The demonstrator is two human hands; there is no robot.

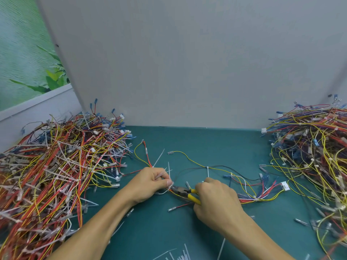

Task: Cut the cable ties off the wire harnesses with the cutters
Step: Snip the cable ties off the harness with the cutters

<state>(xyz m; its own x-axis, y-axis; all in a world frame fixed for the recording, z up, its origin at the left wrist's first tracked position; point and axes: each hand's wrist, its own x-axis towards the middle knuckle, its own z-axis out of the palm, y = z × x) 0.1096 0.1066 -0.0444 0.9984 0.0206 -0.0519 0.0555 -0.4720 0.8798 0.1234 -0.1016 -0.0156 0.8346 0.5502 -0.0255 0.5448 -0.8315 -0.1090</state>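
Snipped white ties [180,257] litter the near edge of the green surface [206,147]. A person's right hand [216,199] has its grip wrapped round the yellow handles of the cutters [185,192]. The tool lies left to right, nose pointing left at a cable tie [170,171] on the wire harness [244,184]. The left hand [150,182], the nearer one, pinches the harness there, touching the blades.

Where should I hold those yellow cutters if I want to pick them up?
Hold the cutters by their two yellow handles, coming from the right, as the right hand does. The dark jaws point left, at the wire harness pinched by the left hand, so that end is sharp. The handles are long and covered, probably the safe part.
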